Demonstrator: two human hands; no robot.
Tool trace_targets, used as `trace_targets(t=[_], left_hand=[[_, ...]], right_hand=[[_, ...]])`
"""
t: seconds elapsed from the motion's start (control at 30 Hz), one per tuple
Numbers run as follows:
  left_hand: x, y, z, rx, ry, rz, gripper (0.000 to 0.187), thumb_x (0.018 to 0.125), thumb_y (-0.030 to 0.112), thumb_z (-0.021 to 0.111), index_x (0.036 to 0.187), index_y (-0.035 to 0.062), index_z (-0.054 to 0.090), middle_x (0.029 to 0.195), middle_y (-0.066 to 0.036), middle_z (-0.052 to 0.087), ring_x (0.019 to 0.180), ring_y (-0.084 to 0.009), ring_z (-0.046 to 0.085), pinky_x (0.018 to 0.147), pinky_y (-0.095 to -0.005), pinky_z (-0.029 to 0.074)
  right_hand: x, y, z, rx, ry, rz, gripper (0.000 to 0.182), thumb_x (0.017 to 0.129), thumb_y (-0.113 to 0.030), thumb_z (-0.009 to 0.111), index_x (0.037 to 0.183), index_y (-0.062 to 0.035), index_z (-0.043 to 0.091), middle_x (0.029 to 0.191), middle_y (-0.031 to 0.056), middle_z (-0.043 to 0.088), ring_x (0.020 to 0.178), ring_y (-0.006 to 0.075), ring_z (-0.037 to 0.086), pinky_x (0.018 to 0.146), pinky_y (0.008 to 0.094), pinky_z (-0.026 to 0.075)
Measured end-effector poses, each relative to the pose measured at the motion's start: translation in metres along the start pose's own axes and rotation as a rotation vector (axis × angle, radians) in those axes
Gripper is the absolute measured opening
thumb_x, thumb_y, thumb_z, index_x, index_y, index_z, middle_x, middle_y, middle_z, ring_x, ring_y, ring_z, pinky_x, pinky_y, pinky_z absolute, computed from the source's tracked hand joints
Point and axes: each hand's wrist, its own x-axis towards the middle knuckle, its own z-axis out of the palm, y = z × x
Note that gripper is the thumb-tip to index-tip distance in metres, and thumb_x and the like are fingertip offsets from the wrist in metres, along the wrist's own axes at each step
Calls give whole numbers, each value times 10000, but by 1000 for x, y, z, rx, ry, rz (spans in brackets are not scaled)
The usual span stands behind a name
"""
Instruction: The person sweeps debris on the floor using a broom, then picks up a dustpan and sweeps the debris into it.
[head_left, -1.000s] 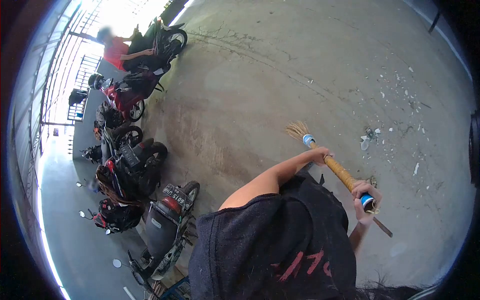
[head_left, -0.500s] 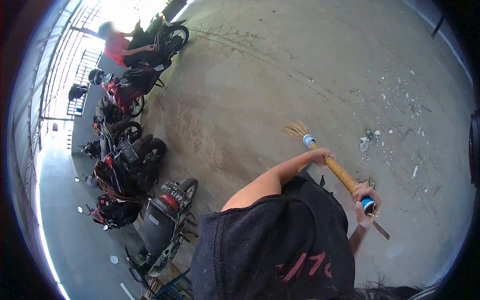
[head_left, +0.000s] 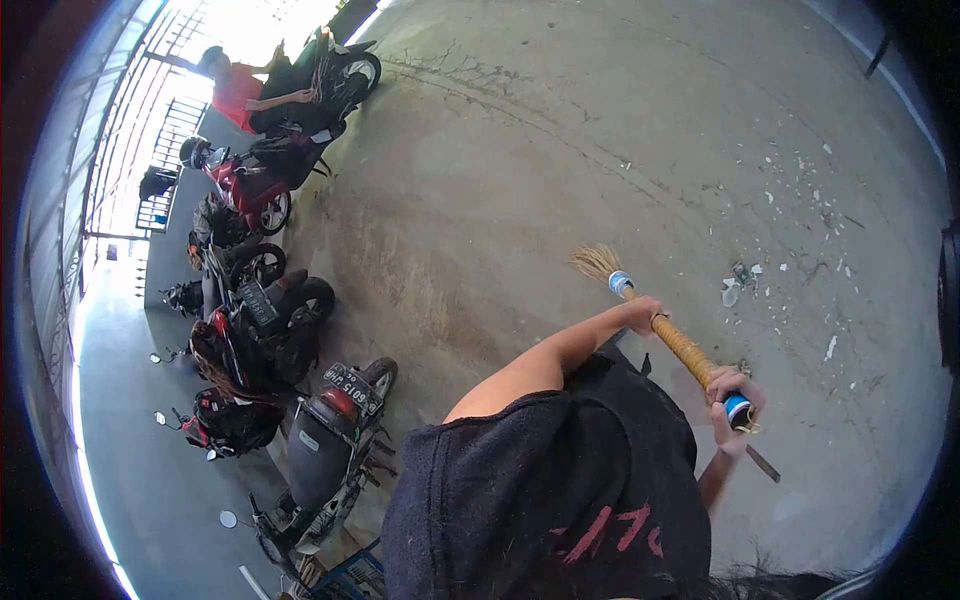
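A broom with tan straw bristles (head_left: 598, 262) and a yellowish wrapped handle (head_left: 685, 350) runs diagonally in front of the dark shirt. My left hand (head_left: 643, 314) is closed around the handle just behind the blue-and-white band near the bristles. Farther down, my right hand (head_left: 733, 392) wraps the handle beside its blue end. The bristles fan out over the concrete floor; whether they touch it I cannot tell. A thin dark stick (head_left: 763, 464) shows below my right hand.
White chips (head_left: 830, 347) and a crumpled clear piece (head_left: 729, 292) lie scattered on the floor at right. Several motorbikes, one with a dark seat (head_left: 316, 450), line the left side. A person in red (head_left: 236, 98) sits on one at the upper left, near a bright gate.
The surroundings have shifted very slightly in view. Both hands keep the same hold on the broom, which has hardly moved.
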Motion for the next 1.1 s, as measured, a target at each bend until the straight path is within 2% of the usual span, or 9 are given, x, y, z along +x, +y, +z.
trace_targets(t=[0.27,0.33,0.37,0.43,0.53,0.7,0.8,1.0,1.1], left_hand=[[2,-5,2,20,-18,9,173,596,201,644,716,118,552,651,-115,577,646,-326,562,534,-404,427],[2,-9,4,35,-2,-43,192,588,224,652,723,124,560,643,-123,569,637,-331,555,532,-404,426],[2,-12,4,30,-7,-44,192,588,224,652,723,124,560,643,-123,569,637,-331,555,532,-404,426],[1,-11,2,-1,-7,109,230,578,162,662,771,105,549,651,-98,574,615,-300,557,529,-364,430],[4,-16,3,77,-11,138,222,589,176,657,773,109,553,644,-92,573,587,-295,549,516,-351,428],[7,-25,2,106,-111,113,215,608,183,651,782,118,542,637,-84,570,581,-287,554,518,-354,425],[9,-26,0,2,-171,86,306,560,205,659,836,134,545,656,-114,569,652,-337,549,557,-388,436],[14,-17,-21,-131,-266,128,260,576,161,658,775,102,501,631,-114,555,639,-340,538,532,-376,417],[16,-24,-22,-169,-309,171,257,572,155,660,765,98,501,625,-118,550,624,-338,535,526,-369,415]], right_hand=[[2,-3,1,-3,-1,15,103,587,-73,525,624,-25,442,564,45,460,563,148,450,554,259,361],[1,-3,0,-2,-39,35,196,677,-165,573,654,-33,430,602,42,441,621,148,425,592,267,342],[1,-3,0,-3,-36,41,196,677,-165,573,654,-33,430,602,42,441,621,148,425,592,267,342],[0,-3,-1,0,-27,67,172,671,-144,561,652,-31,432,612,51,445,623,148,425,590,265,342],[1,-4,-2,-29,-17,54,168,671,-136,559,653,-26,434,623,59,449,624,148,426,582,271,341],[1,-1,-1,-32,59,32,145,643,-137,562,642,-16,481,594,54,478,566,145,450,547,248,352],[-2,1,2,-18,99,45,162,651,-148,569,635,-16,476,588,62,483,555,144,450,548,254,360],[4,6,19,44,307,-9,200,664,-155,580,628,-19,438,567,61,465,548,151,454,539,268,370],[7,5,23,27,336,12,196,658,-157,575,633,-36,422,555,50,448,546,148,432,565,287,361]])
